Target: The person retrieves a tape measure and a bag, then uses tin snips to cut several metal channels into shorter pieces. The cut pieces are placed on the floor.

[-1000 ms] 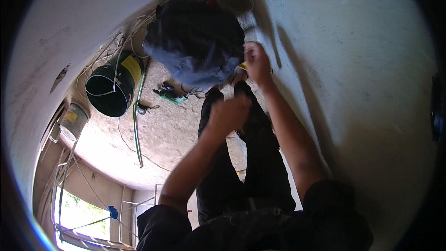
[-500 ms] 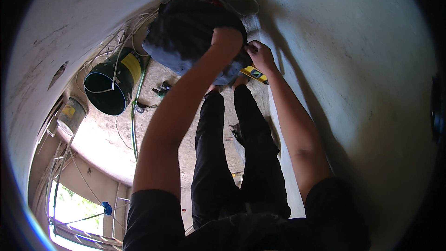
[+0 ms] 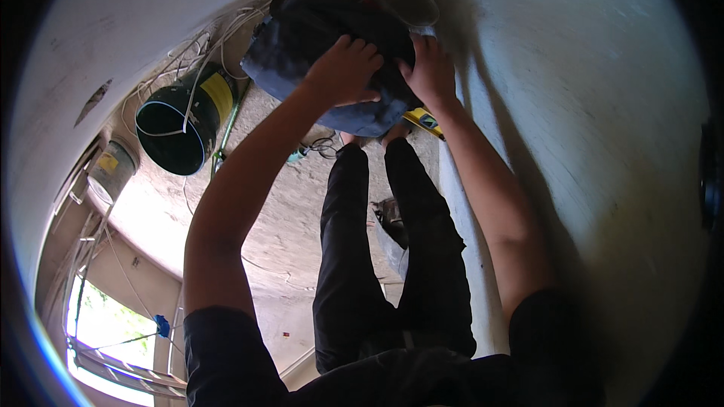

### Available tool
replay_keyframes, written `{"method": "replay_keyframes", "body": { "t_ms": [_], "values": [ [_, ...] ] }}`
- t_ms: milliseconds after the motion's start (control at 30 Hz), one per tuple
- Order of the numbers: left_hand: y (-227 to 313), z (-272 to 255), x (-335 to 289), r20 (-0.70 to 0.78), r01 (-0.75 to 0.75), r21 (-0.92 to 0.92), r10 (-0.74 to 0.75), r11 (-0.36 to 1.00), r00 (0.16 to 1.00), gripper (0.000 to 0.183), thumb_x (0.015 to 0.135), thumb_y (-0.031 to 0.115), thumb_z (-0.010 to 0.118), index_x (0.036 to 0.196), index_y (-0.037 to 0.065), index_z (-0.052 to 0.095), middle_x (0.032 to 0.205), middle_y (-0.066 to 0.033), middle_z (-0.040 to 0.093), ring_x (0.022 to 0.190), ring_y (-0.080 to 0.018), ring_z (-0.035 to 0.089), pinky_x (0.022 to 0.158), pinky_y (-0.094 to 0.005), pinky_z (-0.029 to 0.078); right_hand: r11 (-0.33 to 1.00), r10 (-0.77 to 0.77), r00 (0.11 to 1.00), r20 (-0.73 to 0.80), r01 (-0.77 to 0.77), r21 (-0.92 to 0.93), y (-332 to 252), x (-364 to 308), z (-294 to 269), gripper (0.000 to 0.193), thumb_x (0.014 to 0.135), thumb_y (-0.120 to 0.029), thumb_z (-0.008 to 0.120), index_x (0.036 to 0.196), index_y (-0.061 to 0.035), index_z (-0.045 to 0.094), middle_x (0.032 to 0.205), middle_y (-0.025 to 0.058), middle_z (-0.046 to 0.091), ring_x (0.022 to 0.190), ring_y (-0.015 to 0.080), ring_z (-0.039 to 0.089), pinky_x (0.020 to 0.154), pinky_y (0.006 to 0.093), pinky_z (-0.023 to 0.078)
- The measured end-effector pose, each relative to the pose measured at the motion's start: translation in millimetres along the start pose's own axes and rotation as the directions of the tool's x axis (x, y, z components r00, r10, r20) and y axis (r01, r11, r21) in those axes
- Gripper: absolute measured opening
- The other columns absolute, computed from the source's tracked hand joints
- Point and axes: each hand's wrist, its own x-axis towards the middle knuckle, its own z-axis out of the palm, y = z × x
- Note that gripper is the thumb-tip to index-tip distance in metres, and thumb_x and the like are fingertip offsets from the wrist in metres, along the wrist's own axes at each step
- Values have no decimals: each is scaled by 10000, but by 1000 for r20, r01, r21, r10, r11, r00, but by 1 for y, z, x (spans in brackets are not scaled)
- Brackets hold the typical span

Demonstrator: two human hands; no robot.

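Observation:
A large dark navy cloth bundle, possibly a bag, sits on the floor by the wall corner, in front of my feet. Across its top lies my left hand, fingers spread and thumb apart. My right hand is at the bundle's right edge, with its thumb and curled fingers around the dark cloth; the fingertips are partly hidden. Just below that hand, a yellow spirit level pokes out beside my foot. What is inside or under the bundle cannot be seen.
A dark green bucket with a yellow label lies tipped at the left, near loose white cables. Behind it is a smaller grey bucket. A pale wall rises close on the right. A green hose runs along the floor.
My left hand has opened from a closed grip and moved left and down over the cloth. My right hand has shifted slightly up along the bundle's edge. The view has moved a little.

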Motion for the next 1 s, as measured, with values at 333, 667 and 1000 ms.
{"method": "replay_keyframes", "body": {
  "t_ms": [333,667,1000],
  "values": [
    [19,-4,-19,23,73,37,-74,997,997,205,791,365,776,830,173,720,869,19,673,974,-180,636,906,-352,454,999,-46,980,194,43,20,27,80,17,203,965,-161,587,1148,-73,581,974,205,711,875,438,707,759,531,572],
    [25,-38,-55,29,212,-131,-210,968,977,87,788,217,717,836,151,687,879,-15,630,1000,-203,609,940,-388,457,977,78,983,-169,-42,208,-16,62,-21,182,935,-214,643,974,-45,701,976,209,732,948,410,703,830,504,553],
    [31,-40,-69,-210,239,-307,-310,921,927,33,758,146,657,752,150,625,826,-17,587,921,-208,591,876,-376,447,910,-414,884,217,404,89,-66,80,78,192,916,-150,577,940,-33,727,965,209,747,874,402,724,769,493,570]
  ]
}}
